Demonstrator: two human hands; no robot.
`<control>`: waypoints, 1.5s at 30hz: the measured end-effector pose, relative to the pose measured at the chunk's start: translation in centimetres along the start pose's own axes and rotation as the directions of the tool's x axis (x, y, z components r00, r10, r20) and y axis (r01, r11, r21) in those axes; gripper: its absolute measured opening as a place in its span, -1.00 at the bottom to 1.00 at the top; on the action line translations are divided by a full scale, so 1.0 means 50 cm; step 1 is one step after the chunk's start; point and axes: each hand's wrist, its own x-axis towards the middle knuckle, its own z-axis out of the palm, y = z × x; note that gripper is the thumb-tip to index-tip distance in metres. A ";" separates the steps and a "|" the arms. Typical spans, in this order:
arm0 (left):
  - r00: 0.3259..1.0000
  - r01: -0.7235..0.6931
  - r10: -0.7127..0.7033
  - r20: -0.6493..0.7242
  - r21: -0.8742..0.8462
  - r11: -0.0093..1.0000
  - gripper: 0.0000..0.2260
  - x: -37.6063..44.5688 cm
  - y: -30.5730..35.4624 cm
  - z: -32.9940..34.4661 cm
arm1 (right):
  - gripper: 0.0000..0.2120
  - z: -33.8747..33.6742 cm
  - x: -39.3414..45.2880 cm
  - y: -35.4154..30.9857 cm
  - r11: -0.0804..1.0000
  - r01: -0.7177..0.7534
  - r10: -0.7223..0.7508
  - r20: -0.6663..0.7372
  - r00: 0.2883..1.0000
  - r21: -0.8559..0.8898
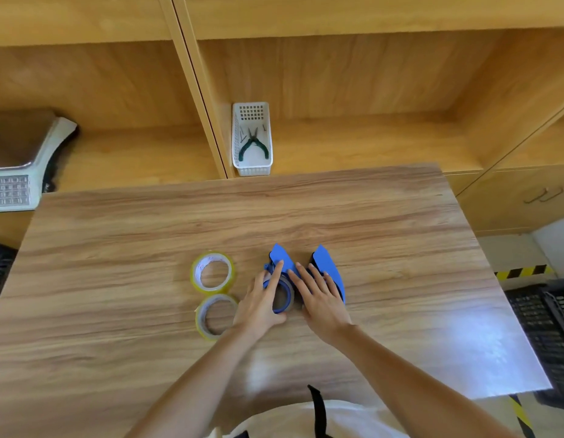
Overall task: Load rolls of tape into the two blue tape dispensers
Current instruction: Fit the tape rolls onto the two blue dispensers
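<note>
Two blue tape dispensers lie side by side in the middle of the wooden table (116, 248). My left hand (262, 300) grips the left dispenser (282, 259) around its round hub, index finger stretched along its top. My right hand (321, 295) rests flat between the two, fingers spread, touching the left dispenser and covering part of the right dispenser (326, 263). Two rolls of clear yellowish tape lie flat to the left: the far roll (213, 272) and the near roll (216, 316), which touches my left wrist.
A white slotted basket (251, 165) holding green-handled pliers (253, 146) stands on the shelf behind the table. A weighing scale (18, 172) sits at the far left. Black crates (549, 336) stand off the table's right edge.
</note>
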 end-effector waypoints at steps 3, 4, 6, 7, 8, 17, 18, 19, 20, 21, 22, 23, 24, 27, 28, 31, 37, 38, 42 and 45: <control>0.999 -0.035 0.033 0.032 0.061 0.998 0.03 0.001 -0.014 -0.007 | -0.27 -0.001 0.001 0.009 1.000 0.006 -0.006 -0.004 1.000 -0.017; 0.999 -0.039 0.037 0.038 0.067 0.997 0.02 0.000 -0.014 -0.010 | -0.27 -0.002 0.001 0.009 1.000 0.002 -0.002 0.012 1.000 -0.021; 0.998 -0.039 0.036 0.044 0.077 0.996 0.02 -0.002 -0.012 -0.014 | -0.27 -0.003 0.002 0.006 1.000 -0.014 0.015 0.034 0.999 -0.017; 0.998 -0.041 0.038 0.041 0.081 0.996 0.03 -0.003 -0.010 -0.015 | -0.27 -0.003 0.003 0.003 1.000 -0.022 0.023 0.039 0.999 -0.015; 0.999 -0.045 0.042 0.034 0.081 0.996 0.03 -0.005 -0.007 -0.015 | -0.26 -0.004 0.003 -0.001 0.999 -0.030 0.031 0.048 0.998 -0.018; 0.964 -0.134 0.142 -0.227 0.049 0.990 -0.12 -0.055 -0.003 -0.032 | -0.17 -0.017 0.008 -0.007 0.996 -0.079 0.082 0.087 0.993 -0.040; 0.959 -0.136 0.139 -0.246 0.029 0.990 -0.12 -0.067 -0.003 -0.032 | -0.18 -0.018 0.008 -0.004 0.996 -0.073 0.078 0.087 0.993 -0.054; 0.957 -0.133 0.132 -0.258 0.015 0.991 -0.12 -0.082 -0.003 -0.032 | -0.20 -0.017 0.008 0.000 0.996 -0.068 0.073 0.085 0.994 -0.063; 0.953 -0.131 0.128 -0.274 0.010 0.991 -0.11 -0.099 -0.004 -0.030 | -0.22 -0.015 0.007 0.003 0.996 -0.064 0.069 0.077 0.995 -0.062; 0.953 -0.122 0.118 -0.278 0.004 0.993 -0.12 -0.118 -0.007 -0.025 | -0.25 -0.012 0.006 0.006 0.997 -0.063 0.066 0.064 0.996 -0.051; 0.957 -0.107 0.103 -0.270 0.000 0.994 -0.11 -0.139 -0.011 -0.016 | -0.28 -0.009 0.005 0.007 0.998 -0.059 0.061 0.058 0.996 -0.036; 0.964 -0.092 0.089 -0.251 0.002 0.996 -0.09 -0.159 -0.016 -0.006 | -0.31 -0.008 0.004 0.007 0.999 -0.049 0.050 0.052 0.997 -0.020; 0.969 -0.082 0.083 -0.233 0.012 0.997 -0.08 -0.178 -0.023 0.006 | -0.37 -0.009 0.003 0.004 0.999 -0.032 0.032 0.048 0.998 -0.003; 0.983 -0.064 0.072 -0.167 0.055 0.996 -0.09 -0.224 -0.046 0.040 | -0.49 -0.018 0.007 -0.017 0.997 0.041 -0.042 0.020 0.999 0.061; 0.986 -0.067 0.078 -0.147 0.081 0.994 -0.12 -0.237 -0.052 0.049 | -0.51 -0.019 0.008 -0.027 0.995 0.060 -0.061 0.007 0.998 0.075; 0.989 -0.054 0.070 -0.134 0.119 0.991 -0.18 -0.265 -0.068 0.073 | -0.56 -0.011 0.004 -0.052 0.989 0.110 -0.110 -0.001 0.994 0.101; 0.992 0.007 0.007 -0.126 0.107 0.994 -0.16 -0.289 -0.078 0.086 | -0.59 0.005 -0.015 -0.056 0.975 0.160 -0.160 -0.012 0.987 0.156; 0.992 0.008 0.006 -0.127 0.109 0.994 -0.14 -0.289 -0.077 0.086 | -0.58 0.004 -0.018 -0.053 0.974 0.156 -0.156 -0.014 0.988 0.166; 0.987 -0.057 0.079 -0.142 0.159 0.986 -0.07 -0.283 -0.064 0.084 | -0.44 -0.011 -0.026 -0.029 0.972 0.145 -0.140 -0.039 0.989 0.187; 0.977 -0.135 0.161 -0.138 0.181 0.974 -0.07 -0.251 -0.039 0.072 | -0.32 -0.028 -0.029 -0.004 0.970 0.099 -0.085 -0.070 0.994 0.224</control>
